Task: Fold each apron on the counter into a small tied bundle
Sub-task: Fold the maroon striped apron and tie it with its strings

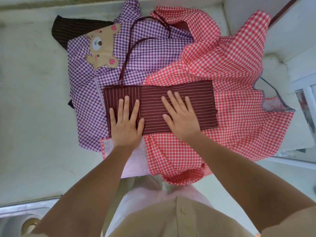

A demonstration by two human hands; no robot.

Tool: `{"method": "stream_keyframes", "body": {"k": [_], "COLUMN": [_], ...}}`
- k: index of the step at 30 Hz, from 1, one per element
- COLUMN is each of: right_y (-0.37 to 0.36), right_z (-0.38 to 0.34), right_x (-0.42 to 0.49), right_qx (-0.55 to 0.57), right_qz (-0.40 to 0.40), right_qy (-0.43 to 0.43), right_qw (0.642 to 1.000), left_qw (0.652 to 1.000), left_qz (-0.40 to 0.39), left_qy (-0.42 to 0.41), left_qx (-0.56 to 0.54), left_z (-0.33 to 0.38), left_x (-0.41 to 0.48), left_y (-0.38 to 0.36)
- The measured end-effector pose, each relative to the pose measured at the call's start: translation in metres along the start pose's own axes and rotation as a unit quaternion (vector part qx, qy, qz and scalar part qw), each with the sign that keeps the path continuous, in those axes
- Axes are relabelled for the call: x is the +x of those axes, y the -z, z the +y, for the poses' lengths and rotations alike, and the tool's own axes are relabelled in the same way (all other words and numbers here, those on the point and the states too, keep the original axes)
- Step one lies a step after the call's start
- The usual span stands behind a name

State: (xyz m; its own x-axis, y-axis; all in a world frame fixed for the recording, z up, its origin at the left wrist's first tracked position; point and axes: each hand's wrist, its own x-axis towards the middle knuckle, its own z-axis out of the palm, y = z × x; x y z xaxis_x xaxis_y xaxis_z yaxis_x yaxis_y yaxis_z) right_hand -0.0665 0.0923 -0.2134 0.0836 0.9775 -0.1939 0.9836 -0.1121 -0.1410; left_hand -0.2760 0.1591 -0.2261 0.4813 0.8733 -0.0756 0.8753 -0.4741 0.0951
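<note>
A maroon striped apron [201, 98], folded into a flat rectangle, lies on top of the other aprons in the middle of the counter. My left hand [125, 123] presses flat on its left part with fingers spread. Flat on its middle lies my right hand [180, 117], fingers straight. Its dark maroon ties [131, 43] trail away from the top left corner in loops. Under it on the left lies a purple checked apron [150, 53] with a bear patch [102, 46]. A red checked apron [230, 69] is spread rumpled on the right.
A dark brown striped cloth [68, 29] pokes out from under the purple apron at the far left. The pale counter [34, 100] extends left. A steel sink [18, 218] sits at the near left corner. A wall ledge and window frame [304, 93] bound the right side.
</note>
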Motion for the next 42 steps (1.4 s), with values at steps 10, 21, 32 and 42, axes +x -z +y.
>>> {"method": "stream_keyframes", "body": {"k": [10,21,32,42], "right_y": [0.036,0.084,0.12,0.147], "right_z": [0.01,-0.01,0.002,-0.005], "right_x": [0.016,0.093,0.072,0.051], "right_qx": [0.087,0.12,0.38,0.543], "right_qz": [0.128,-0.104,-0.313,-0.314], "right_qy": [0.03,0.046,-0.028,-0.074], "right_qw": [0.987,0.986,0.87,0.775], "left_qw": [1.0,0.938,0.409,0.423], "left_qz": [0.013,0.015,0.074,-0.015], "left_qy": [0.0,0.284,0.539,0.344], "left_qx": [-0.018,-0.196,-0.733,-0.838], "left_z": [-0.008,0.015,0.089,0.071], "left_x": [-0.001,-0.051,-0.049,-0.054], "left_y": [0.01,0.04,0.067,0.097]}}
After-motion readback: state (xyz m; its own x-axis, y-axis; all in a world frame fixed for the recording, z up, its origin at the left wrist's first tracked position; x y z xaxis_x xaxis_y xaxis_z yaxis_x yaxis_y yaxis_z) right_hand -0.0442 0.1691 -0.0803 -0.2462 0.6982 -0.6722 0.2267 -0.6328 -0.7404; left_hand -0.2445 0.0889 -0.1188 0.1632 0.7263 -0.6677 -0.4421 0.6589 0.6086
